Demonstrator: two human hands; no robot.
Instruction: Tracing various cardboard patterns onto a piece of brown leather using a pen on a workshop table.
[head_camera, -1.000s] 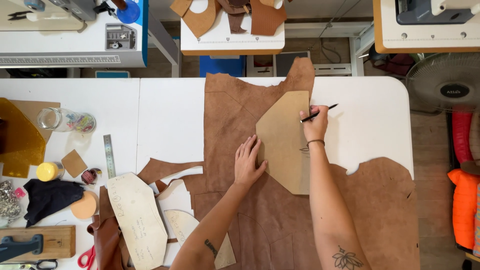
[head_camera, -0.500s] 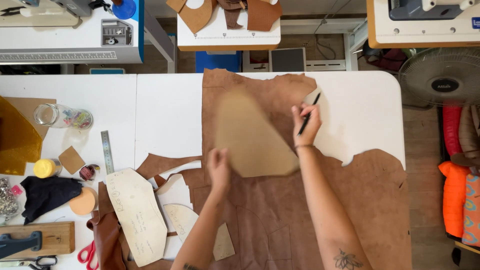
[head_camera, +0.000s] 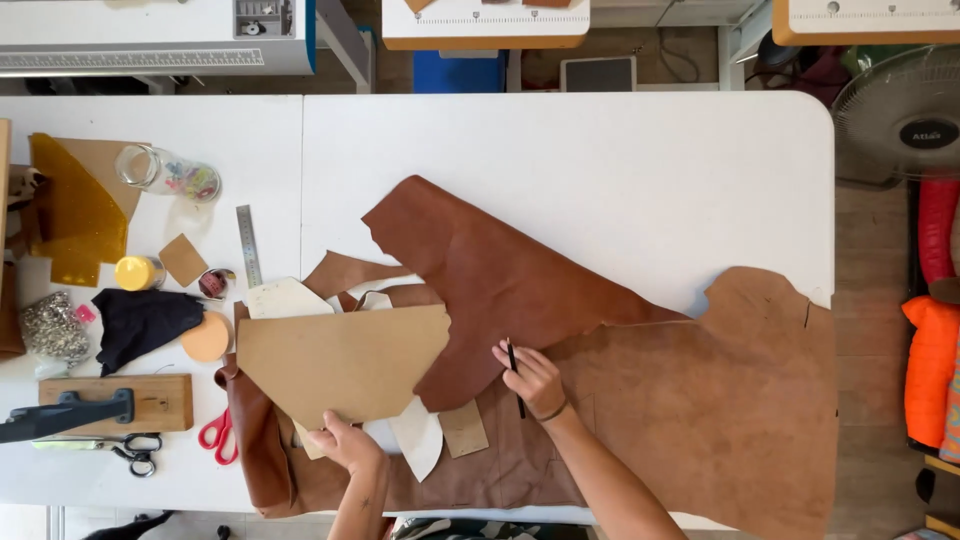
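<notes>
A long white table (head_camera: 600, 150) fills the view, with more white benches beyond its far edge and a fan (head_camera: 900, 120) off its right end over wooden floor. Across the table's near right half spreads a large brown leather hide (head_camera: 700, 400), one flap folded back toward the table's middle. Left of that flap lies a tan cardboard pattern (head_camera: 340, 362), its near edge pinched by the left hand (head_camera: 345, 445), fingers closed on the card. The right hand (head_camera: 535, 380) rests on the hide just right of the pattern, fingers curled around a thin black pen (head_camera: 514, 372). At the table's left end sit a wooden block (head_camera: 150, 400), a steel ruler (head_camera: 247, 245), red scissors (head_camera: 215, 435) and a jar (head_camera: 170, 172).
</notes>
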